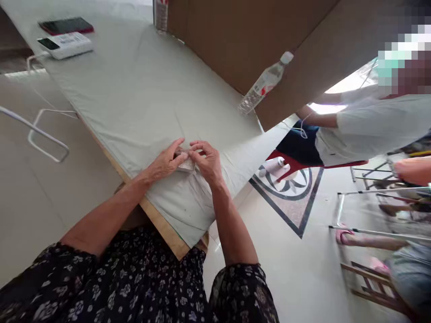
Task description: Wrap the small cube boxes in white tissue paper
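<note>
At the near corner of the cloth-covered table (134, 85), both my hands meet around a small whitish box-like block (186, 166). My left hand (164, 160) wraps the block from the left, with its thumb over the top and its fingers along the far side. From the right, my right hand (208, 163) has bent fingers, with thumb and index finger close together at the block's upper edge, near my left thumb. The top of the block is partly covered by my fingers, and a dark patch shows between them. What the block is cannot be made out.
A cardboard panel (232, 40) stands across the table, with a clear plastic bottle (262, 86) before it and another bottle (161, 15) at its far-left end. A phone (67, 25) and a white device (65, 45) lie far left. A person in a white top (377, 121) sits beyond the panel.
</note>
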Motion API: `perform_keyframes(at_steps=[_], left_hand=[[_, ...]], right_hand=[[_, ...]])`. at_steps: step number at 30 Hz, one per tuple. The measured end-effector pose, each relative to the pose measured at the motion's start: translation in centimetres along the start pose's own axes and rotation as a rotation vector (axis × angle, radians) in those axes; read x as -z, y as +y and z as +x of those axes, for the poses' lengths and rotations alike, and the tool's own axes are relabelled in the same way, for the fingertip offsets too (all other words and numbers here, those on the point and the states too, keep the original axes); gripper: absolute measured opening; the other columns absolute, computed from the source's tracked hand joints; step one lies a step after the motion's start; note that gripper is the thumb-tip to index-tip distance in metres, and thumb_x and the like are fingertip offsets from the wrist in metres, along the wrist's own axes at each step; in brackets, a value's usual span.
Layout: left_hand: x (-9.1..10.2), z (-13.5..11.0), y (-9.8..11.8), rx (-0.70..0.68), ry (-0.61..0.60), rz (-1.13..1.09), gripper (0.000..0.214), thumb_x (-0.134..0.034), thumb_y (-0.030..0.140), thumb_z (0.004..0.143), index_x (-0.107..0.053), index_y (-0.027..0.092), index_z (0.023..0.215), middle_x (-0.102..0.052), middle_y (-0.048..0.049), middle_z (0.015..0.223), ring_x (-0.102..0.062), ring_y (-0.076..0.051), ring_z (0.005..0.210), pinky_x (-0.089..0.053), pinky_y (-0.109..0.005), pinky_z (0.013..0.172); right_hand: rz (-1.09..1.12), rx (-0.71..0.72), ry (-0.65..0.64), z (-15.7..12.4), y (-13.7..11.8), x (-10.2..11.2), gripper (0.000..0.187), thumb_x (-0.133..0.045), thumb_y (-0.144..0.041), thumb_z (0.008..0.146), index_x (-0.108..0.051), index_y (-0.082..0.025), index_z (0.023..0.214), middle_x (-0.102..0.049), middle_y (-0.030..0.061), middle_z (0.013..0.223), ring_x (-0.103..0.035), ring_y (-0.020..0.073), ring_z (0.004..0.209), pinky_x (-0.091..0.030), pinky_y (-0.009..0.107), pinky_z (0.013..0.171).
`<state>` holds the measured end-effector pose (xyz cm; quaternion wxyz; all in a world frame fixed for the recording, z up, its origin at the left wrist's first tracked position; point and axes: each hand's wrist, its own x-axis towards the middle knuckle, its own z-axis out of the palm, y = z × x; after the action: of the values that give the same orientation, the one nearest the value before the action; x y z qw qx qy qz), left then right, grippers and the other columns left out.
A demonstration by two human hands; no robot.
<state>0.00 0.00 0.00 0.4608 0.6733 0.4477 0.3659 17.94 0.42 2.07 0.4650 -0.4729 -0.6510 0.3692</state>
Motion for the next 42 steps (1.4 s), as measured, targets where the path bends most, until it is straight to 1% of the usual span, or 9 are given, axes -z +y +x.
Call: perform_keyframes(at_steps=[4, 12, 19, 24, 27, 31, 34, 39, 42], left_hand=[[-0.4, -0.2, -0.3, -0.018, 0.029, 0.014, 0.08, -0.052, 0.051, 0.095, -0.037, 0.004, 0.157, -0.07, -0.0149, 0.118, -0.065, -0.025, 0.107, -0.051, -0.04, 0.099], [-1.4, -0.2, -1.2, -0.099, 0.132, 0.054, 0.068, -0.044, 0.049, 0.101, -0.039, 0.01, 0.157, -0.072, -0.0118, 0.12, -0.066, -0.021, 0.106, -0.051, -0.037, 0.098], [-2.2, -0.2, -1.5, -0.119, 0.21, 0.053, 0.065, -0.038, 0.048, 0.104, -0.038, 0.011, 0.157, -0.074, -0.0104, 0.114, -0.068, -0.02, 0.102, -0.051, -0.035, 0.096], [-1.9, -0.2, -1.6, -0.124, 0.23, 0.133, 0.057, -0.04, 0.044, 0.103, -0.048, 0.014, 0.151, -0.076, -0.011, 0.118, -0.065, -0.023, 0.113, -0.047, -0.042, 0.108], [-1.6, -0.2, -1.4, -0.113, 0.215, 0.186, 0.053, -0.039, 0.04, 0.102, -0.055, 0.013, 0.145, -0.076, -0.0122, 0.122, -0.063, -0.026, 0.117, -0.044, -0.046, 0.113], [-1.4, -0.3, -0.8, -0.05, 0.206, 0.106, 0.053, -0.041, 0.04, 0.101, -0.056, 0.013, 0.144, -0.075, -0.0127, 0.125, -0.064, -0.026, 0.116, -0.047, -0.046, 0.11], [-1.3, -0.4, -0.7, -0.008, 0.199, -0.008, 0.055, -0.044, 0.042, 0.1, -0.055, 0.014, 0.146, -0.074, -0.0134, 0.127, -0.067, -0.025, 0.107, -0.053, -0.042, 0.1], [-1.0, -0.4, -0.6, 0.054, 0.207, -0.15, 0.06, -0.049, 0.044, 0.097, -0.053, 0.013, 0.147, -0.074, -0.0147, 0.126, -0.068, -0.023, 0.095, -0.056, -0.037, 0.086], [-0.8, -0.4, -0.6, 0.051, 0.196, -0.231, 0.059, -0.054, 0.042, 0.093, -0.054, 0.014, 0.145, -0.074, -0.0132, 0.124, -0.068, -0.022, 0.096, -0.055, -0.035, 0.084]], right_hand=[[-0.074, 0.008, 0.027, -0.4, 0.0, -0.3, 0.009, -0.065, -0.033, 0.083, -0.064, -0.024, 0.083, -0.074, -0.0005, 0.09, -0.068, 0.0172, 0.089, -0.05, 0.034, 0.086], [-0.089, 0.136, 0.07, -0.9, -0.3, -0.6, 0.017, -0.064, -0.031, 0.085, -0.066, -0.024, 0.1, -0.072, -0.0021, 0.084, -0.067, 0.0155, 0.082, -0.053, 0.033, 0.085], [-0.418, 0.267, 0.091, -2.8, -0.6, -0.6, 0.014, -0.058, -0.025, 0.096, -0.071, -0.026, 0.09, -0.08, 0.0032, 0.097, -0.07, 0.0216, 0.098, -0.049, 0.041, 0.093], [-0.627, 0.446, 0.01, -4.7, -0.9, -0.4, 0.018, -0.057, -0.021, 0.098, -0.073, -0.027, 0.094, -0.081, 0.0026, 0.109, -0.068, 0.0243, 0.118, -0.043, 0.044, 0.102], [-0.649, 0.509, 0.01, -5.8, -0.9, -0.2, 0.018, -0.058, -0.019, 0.096, -0.074, -0.027, 0.1, -0.081, 0.0024, 0.115, -0.067, 0.0259, 0.123, -0.043, 0.046, 0.103], [-0.54, 0.379, 0.079, -6.1, -0.8, 0.7, 0.016, -0.058, -0.026, 0.097, -0.073, -0.028, 0.103, -0.08, 0.0038, 0.114, -0.066, 0.0272, 0.124, -0.044, 0.051, 0.108], [-0.448, 0.271, 0.107, -5.3, -0.2, 1.7, 0.023, -0.063, -0.035, 0.095, -0.069, -0.029, 0.116, -0.074, 0.0066, 0.129, -0.064, 0.0277, 0.128, -0.045, 0.053, 0.112], [-0.353, 0.14, -0.038, -4.1, 1.2, 2.4, 0.062, -0.073, -0.048, 0.088, -0.053, -0.032, 0.144, -0.054, 0.0099, 0.158, -0.048, 0.0306, 0.147, -0.045, 0.057, 0.115], [-0.339, 0.118, -0.099, -3.9, 1.7, 2.1, 0.07, -0.075, -0.051, 0.087, -0.048, -0.033, 0.149, -0.049, 0.0104, 0.161, -0.044, 0.0313, 0.151, -0.042, 0.059, 0.118]])
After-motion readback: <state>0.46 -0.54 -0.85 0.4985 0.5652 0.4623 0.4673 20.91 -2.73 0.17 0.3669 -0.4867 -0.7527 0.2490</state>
